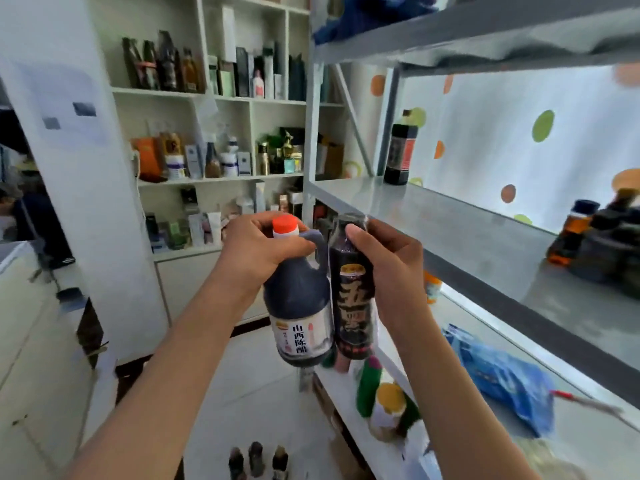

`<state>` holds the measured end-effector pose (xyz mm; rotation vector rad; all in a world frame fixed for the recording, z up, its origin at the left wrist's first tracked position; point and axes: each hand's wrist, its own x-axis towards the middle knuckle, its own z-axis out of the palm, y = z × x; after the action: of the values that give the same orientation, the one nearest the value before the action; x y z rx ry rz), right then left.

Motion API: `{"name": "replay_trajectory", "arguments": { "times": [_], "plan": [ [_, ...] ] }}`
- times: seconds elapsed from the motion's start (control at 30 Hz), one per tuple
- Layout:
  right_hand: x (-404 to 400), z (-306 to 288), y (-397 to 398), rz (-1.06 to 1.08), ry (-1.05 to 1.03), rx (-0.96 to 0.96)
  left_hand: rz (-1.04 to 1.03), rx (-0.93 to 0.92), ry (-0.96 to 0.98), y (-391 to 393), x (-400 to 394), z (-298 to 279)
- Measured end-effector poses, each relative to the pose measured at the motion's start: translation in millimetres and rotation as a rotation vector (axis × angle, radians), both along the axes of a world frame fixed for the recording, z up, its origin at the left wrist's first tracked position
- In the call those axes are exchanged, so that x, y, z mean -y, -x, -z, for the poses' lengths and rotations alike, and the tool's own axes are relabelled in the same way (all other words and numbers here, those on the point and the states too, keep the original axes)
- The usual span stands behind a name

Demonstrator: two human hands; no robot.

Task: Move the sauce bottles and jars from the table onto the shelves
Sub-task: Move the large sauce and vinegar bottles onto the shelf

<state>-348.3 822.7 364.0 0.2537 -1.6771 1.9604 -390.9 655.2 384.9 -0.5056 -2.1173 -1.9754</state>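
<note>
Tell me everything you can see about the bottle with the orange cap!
The vinegar bottle is a dark jug, plastic by its look, full of dark liquid. It has an orange cap on a white neck, a loop handle at its shoulder and a white label with black Chinese writing near the bottom. It hangs in the air in front of the metal shelves, tilted slightly. The left hand holds it by the neck and handle. Its side meets the black bottle held in the right hand.
</note>
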Motion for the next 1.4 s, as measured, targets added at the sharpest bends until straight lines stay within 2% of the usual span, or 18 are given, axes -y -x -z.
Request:
{"name": "replay_trajectory", "arguments": {
  "times": [0.2,0.43,0.73,0.97,1.4],
  "plan": [
    [-30,-20,72,0.071,0.016,0.009,0.150,-0.021,-0.054,92,-36,-22],
    [-69,-58,191,0.233,0.027,-0.011,0.312,-0.024,-0.053,231,-86,-61],
    [-126,-99,315,0.425,0.037,-0.104,0.383,-0.122,-0.072,374,-165,-112],
    [-173,-87,362,0.458,0.053,-0.085,0.320,-0.117,-0.013,430,-227,-91],
    [-228,-59,390,0.507,0.091,-0.026,0.450,-0.071,0.025,457,-283,-64]
  ]
}}
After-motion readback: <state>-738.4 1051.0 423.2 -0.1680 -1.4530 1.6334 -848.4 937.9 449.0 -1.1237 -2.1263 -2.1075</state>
